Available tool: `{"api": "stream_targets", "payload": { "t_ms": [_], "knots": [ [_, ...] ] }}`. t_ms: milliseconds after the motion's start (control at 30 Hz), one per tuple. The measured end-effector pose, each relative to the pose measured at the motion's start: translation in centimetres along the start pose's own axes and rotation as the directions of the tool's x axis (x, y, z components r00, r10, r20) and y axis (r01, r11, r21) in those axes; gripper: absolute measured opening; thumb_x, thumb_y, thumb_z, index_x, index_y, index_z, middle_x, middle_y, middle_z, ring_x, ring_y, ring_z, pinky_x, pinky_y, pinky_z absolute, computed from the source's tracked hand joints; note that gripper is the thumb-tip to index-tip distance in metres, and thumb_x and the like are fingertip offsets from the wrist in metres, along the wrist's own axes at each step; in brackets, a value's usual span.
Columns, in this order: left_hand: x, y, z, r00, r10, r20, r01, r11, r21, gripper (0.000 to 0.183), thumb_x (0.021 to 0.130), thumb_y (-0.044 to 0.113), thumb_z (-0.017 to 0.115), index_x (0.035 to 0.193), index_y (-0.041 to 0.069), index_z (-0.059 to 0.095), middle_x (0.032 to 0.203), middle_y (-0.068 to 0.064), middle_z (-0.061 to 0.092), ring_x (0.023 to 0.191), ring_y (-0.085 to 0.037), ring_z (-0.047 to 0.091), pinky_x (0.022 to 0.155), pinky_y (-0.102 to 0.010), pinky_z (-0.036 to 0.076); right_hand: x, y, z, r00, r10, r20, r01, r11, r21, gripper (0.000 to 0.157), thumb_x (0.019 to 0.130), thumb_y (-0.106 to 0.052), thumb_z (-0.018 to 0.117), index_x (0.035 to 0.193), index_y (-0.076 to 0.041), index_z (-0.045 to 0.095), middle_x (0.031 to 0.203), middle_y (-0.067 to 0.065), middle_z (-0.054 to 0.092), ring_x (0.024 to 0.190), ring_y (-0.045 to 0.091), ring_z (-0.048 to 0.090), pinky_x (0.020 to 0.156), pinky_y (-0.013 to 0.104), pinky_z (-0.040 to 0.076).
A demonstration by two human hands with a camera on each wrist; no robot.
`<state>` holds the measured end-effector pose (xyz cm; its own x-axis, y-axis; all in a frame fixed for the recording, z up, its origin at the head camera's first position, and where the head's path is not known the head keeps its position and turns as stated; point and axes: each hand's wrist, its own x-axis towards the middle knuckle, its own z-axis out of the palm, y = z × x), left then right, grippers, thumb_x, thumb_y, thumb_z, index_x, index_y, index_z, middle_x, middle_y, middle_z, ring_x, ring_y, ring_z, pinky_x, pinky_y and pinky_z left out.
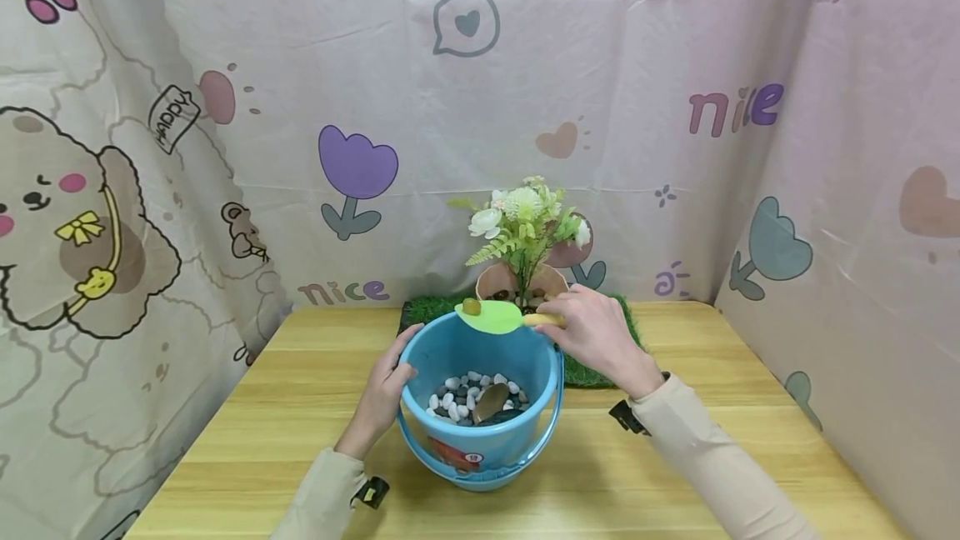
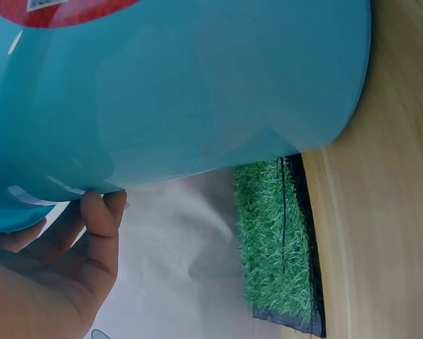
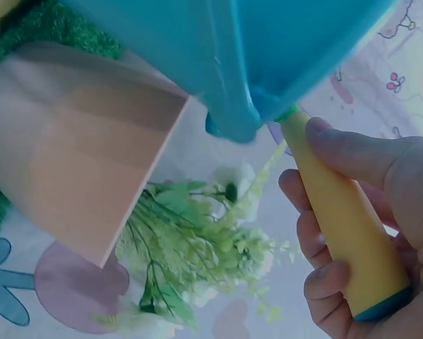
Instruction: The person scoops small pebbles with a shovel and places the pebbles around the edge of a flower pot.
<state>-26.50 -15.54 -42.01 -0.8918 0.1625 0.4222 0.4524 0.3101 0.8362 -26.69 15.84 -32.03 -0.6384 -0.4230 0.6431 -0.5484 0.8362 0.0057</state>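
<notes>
My left hand [image 1: 382, 398] grips the rim of a light blue bucket [image 1: 480, 432] at its left side, thumb and fingers on opposite sides of the wall. Black and white pebbles [image 1: 453, 398] lie in the bottom, with a larger brown, smooth object [image 1: 491, 401] among them. In my right hand [image 1: 596, 332] is a garden trowel, its yellow handle [image 3: 345, 219] wrapped by the fingers. The trowel's lime green blade [image 1: 495, 319] points left over the bucket's far rim. A small yellow-brown stone [image 1: 471, 306] sits near the blade's tip.
Behind the bucket stands a peach-coloured pot [image 3: 91, 141] holding white and green flowers [image 1: 522, 211]. It rests on an artificial grass mat [image 2: 275, 240] on the wooden table [image 1: 300, 407]. The bucket's handle [image 1: 542, 444] hangs down in front. A printed curtain [image 1: 465, 107] surrounds the table.
</notes>
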Motion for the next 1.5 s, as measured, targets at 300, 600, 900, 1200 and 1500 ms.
{"api": "stream_targets", "payload": {
  "t_ms": [300,600,900,1200,1500],
  "knots": [
    [0.0,0.0,0.0,1.0,-0.01,0.0,0.01,1.0,-0.011,0.063,0.088,0.006,0.039,0.15,0.014,0.038,0.145,-0.019,0.05,0.122,-0.043,0.056,0.091,-0.058,0.051,1.3,1.4,-0.7,0.996,0.09,0.028,-0.089,0.995,-0.041,0.018,0.077,-0.032,0.081,0.093,-0.023,0.08,0.08,-0.006,0.073,0.065,0.013,0.055,0.046,0.028,0.039],
    [0.0,0.0,0.0,1.0,0.0,-0.003,0.0,1.0,-0.007,0.063,0.088,0.006,0.039,0.151,0.011,0.038,0.144,-0.019,0.05,0.122,-0.043,0.056,0.09,-0.058,0.052,2.4,3.1,0.1,0.974,0.178,0.137,-0.171,0.983,-0.063,0.015,0.082,-0.03,0.077,0.095,-0.023,0.08,0.078,-0.002,0.071,0.068,0.017,0.056,0.05,0.034,0.042],
    [-0.1,0.0,0.1,1.0,0.002,-0.008,-0.002,1.0,-0.004,0.063,0.088,0.006,0.04,0.15,0.013,0.038,0.145,-0.018,0.05,0.122,-0.042,0.056,0.089,-0.056,0.052,4.1,4.1,1.8,0.942,0.233,0.242,-0.228,0.973,-0.048,0.019,0.087,-0.036,0.071,0.077,-0.021,0.077,0.058,-0.006,0.059,0.051,0.014,0.048,0.045,0.031,0.036],
    [-0.1,-0.1,0.1,1.0,0.004,-0.009,-0.005,1.0,-0.005,0.062,0.088,0.006,0.04,0.15,0.014,0.039,0.144,-0.018,0.051,0.121,-0.042,0.057,0.09,-0.056,0.053,4.8,4.9,3.5,0.929,0.249,0.273,-0.246,0.968,-0.044,0.021,0.087,-0.039,0.072,0.089,-0.02,0.08,0.066,-0.003,0.068,0.047,0.014,0.05,0.042,0.03,0.036],
    [-0.1,-0.1,0.1,1.0,0.015,-0.001,-0.015,1.0,-0.009,0.062,0.088,0.006,0.04,0.15,0.014,0.038,0.143,-0.018,0.051,0.121,-0.042,0.057,0.089,-0.055,0.053,4.9,5.4,4.3,0.922,0.263,0.283,-0.264,0.964,-0.034,0.019,0.088,-0.036,0.071,0.084,-0.019,0.078,0.057,-0.004,0.059,0.045,0.016,0.045,0.042,0.03,0.032]
  ]
}}
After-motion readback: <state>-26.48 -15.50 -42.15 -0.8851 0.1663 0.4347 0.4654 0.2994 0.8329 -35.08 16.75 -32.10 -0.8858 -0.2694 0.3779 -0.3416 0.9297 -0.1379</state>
